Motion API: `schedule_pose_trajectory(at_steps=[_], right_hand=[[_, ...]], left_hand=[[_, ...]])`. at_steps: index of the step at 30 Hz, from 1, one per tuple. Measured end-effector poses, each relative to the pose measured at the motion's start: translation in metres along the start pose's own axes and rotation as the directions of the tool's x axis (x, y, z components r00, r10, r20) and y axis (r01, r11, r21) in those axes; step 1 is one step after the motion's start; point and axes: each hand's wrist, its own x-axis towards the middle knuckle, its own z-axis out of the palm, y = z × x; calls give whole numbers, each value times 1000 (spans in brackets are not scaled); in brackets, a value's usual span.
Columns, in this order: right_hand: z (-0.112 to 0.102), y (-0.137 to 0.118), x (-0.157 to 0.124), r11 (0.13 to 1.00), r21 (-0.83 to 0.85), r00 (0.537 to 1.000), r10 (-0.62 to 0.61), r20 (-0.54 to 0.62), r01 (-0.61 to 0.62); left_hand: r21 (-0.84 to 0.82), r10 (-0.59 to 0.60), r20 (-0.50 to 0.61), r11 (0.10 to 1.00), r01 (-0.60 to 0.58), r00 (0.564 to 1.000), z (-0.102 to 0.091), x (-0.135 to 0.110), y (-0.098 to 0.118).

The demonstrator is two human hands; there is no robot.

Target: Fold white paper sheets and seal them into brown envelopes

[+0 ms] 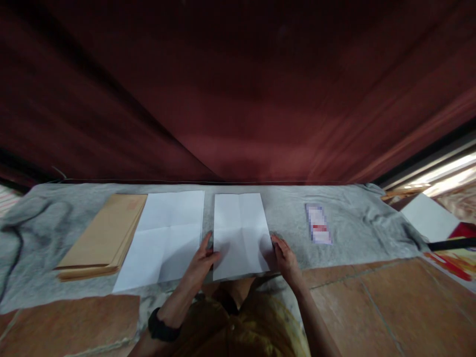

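- Red curtain (241, 124) hung along the far edge of the grey cloth (288, 198).
- White sheets (173, 213), creased, reached the cloth's near edge, left of centre.
- Brown envelopes (106, 228) lay stacked toward the cloth's left edge, touching the sheets.
- Creased paper (240, 213) lay mid-cloth, by the near edge.
- Hands flanked it: the left hand (204, 257), thumb and finger wide apart, at its left side; the right hand (285, 254), fingers bunched, at its right; whether that one pinched could not be told.
- Pixelated slip (319, 223) lay toward the right edge.
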Motion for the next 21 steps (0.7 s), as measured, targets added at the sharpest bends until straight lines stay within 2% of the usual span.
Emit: schedule_pose_trajectory(at_steps=[4, 10, 12, 17, 21], right_hand=[[-3, 4, 2, 997, 72, 1000, -9, -10, 10], [-14, -2, 5, 986, 163, 991, -57, 123, 36], [-17, -4, 5, 986, 157, 987, -69, 143, 46], [-16, -5, 8, 990, 61, 989, -135, 62, 131], [-13, -5, 14, 981, 67, 976, -188, 110, 181]], left_hand=[[-8, -60, 17, 998, 60, 998, -5, -4, -1], [-76, -146, 52, 986, 150, 988, -8, -13, 7], [-117, -162, 52, 979, 167, 985, -6, -17, 10], [-192, -196, 52, 960, 202, 979, -1, -25, 14], [-166, -143, 90, 974, 157, 986, -1, -26, 14]])
